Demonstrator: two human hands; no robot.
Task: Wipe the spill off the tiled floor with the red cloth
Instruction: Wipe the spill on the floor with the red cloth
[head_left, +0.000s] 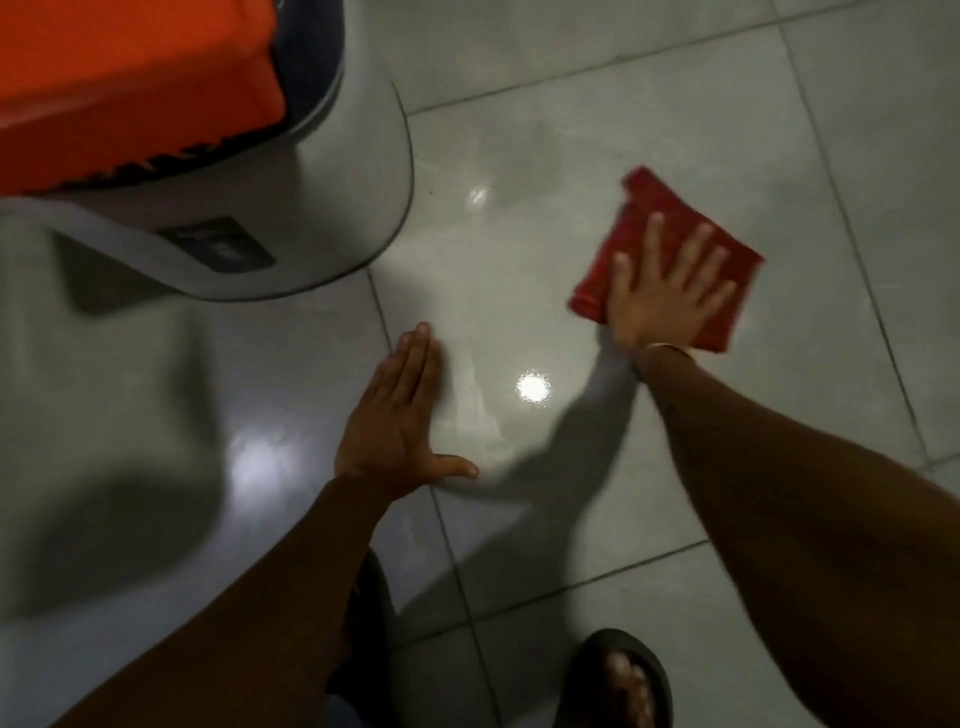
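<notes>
A folded red cloth (644, 213) lies flat on the grey tiled floor (597, 93) at the right. My right hand (662, 291) presses down on it with the fingers spread. My left hand (397, 415) rests flat on the floor to the left, fingers together, thumb out, holding nothing. Between the two hands a wet streaky film (480, 415) shines on the tile, with bright light reflections in it.
A white plastic bin (322, 208) with an orange liner (130, 88) stands at the upper left, close to the wet patch. My foot in a dark sandal (618, 675) is at the bottom edge. Tiles stretch away to the right and far side.
</notes>
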